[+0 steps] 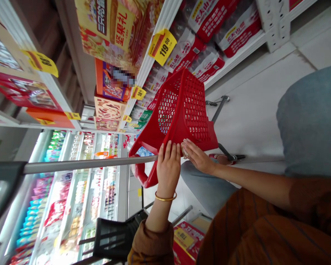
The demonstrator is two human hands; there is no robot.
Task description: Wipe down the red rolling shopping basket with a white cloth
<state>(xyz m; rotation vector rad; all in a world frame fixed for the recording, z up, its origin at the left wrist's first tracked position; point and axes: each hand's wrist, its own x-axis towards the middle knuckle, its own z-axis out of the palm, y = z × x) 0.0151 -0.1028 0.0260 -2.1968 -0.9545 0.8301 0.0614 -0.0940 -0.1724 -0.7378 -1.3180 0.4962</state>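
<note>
The whole view is rolled sideways. My left hand (pixel 168 167), with a gold bangle (pixel 165 197) at the wrist, rests across the rim of a red perforated plastic shopping basket (pixel 187 106) and seems to grip it. My right hand (pixel 197 157) curls around a small pale wrapped packet (pixel 185 149), which is pressed near the basket's edge. The basket hangs tilted in front of the shelves. Its inside is mostly hidden, and I cannot tell what it contains.
White shelving (pixel 151 62) holds red-and-white rice bags (pixel 206 40) and boxed gift sets (pixel 107 22), with yellow price tags (pixel 162 46). A lit refrigerated display case (pixel 82 191) stands at left. A grey metal bar (pixel 88 165) crosses the view, above a black plastic crate (pixel 113 237).
</note>
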